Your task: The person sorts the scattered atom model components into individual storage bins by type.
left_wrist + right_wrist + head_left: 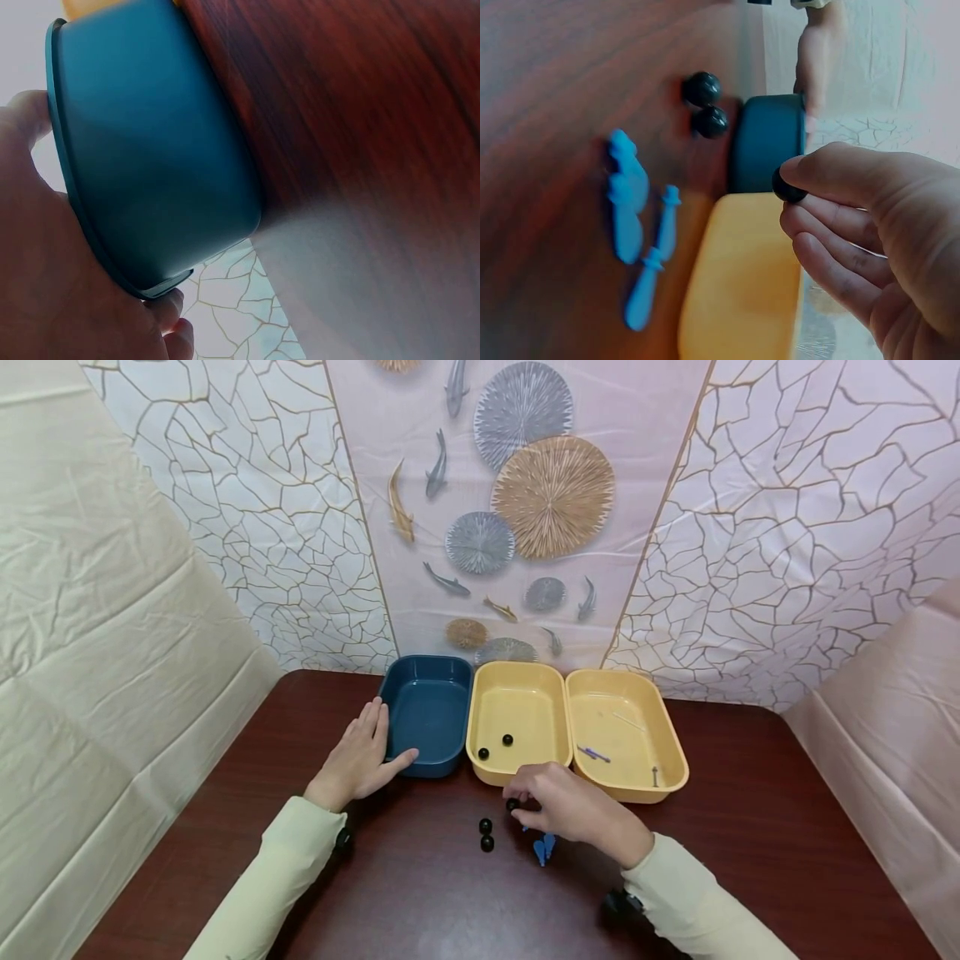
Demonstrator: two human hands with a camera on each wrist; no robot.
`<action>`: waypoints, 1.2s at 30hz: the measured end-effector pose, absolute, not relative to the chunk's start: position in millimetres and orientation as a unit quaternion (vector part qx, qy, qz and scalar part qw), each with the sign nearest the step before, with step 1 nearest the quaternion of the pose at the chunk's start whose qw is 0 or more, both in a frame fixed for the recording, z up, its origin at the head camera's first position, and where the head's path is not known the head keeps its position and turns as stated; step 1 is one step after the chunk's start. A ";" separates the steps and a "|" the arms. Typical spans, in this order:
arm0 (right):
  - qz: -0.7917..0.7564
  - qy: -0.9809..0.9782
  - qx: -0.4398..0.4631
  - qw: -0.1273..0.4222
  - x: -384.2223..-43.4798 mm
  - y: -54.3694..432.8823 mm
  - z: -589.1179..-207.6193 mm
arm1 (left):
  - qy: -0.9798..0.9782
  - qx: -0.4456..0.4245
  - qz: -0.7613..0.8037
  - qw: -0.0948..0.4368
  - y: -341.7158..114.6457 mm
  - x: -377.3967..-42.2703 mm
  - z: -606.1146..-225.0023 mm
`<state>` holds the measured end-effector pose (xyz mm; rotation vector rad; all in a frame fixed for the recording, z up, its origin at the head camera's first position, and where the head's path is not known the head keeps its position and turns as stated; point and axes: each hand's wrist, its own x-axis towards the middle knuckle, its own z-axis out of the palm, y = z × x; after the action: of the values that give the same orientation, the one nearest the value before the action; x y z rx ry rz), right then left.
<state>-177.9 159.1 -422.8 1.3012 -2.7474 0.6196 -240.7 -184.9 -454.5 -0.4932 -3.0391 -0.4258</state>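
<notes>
My right hand (558,802) pinches a small black ball (789,185) between thumb and fingertips, just in front of the middle yellow tray (519,777). On the table beside it sit two more black balls (486,827), close together. Several small blue paddle-shaped pieces (634,202) lie beneath this hand, partly hidden by it in the head view. Two black balls (507,740) rest inside the middle tray. My left hand (358,758) lies with straight fingers on the left rim of the dark blue tray (150,142), its thumb at the near corner.
The right yellow tray (622,789) holds a few thin pieces, among them purple sticks (594,753) and a small grey piece (655,777). All three trays stand side by side near the back of the dark wooden table (420,893), before a patterned cloth (555,610).
</notes>
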 end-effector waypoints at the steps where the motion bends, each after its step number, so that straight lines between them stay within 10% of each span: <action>1: 0.196 -0.885 0.421 0.023 -178.8 159.9 -420.1 | -0.978 -0.158 -0.137 0.016 -185.1 -240.7 -454.5; 19: 0.123 -0.893 0.429 0.059 -224.6 175.1 -369.4 | -0.979 -0.155 -0.132 0.011 -186.9 -240.9 -455.6; 36: 0.162 -0.913 0.374 0.027 -289.3 178.4 -398.8 | -0.979 -0.157 -0.131 0.012 -187.1 -242.2 -455.5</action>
<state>-289.3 178.4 -398.8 1.1559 -2.8195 0.5007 -242.2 -187.1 -455.5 -0.4880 -3.0522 -0.4069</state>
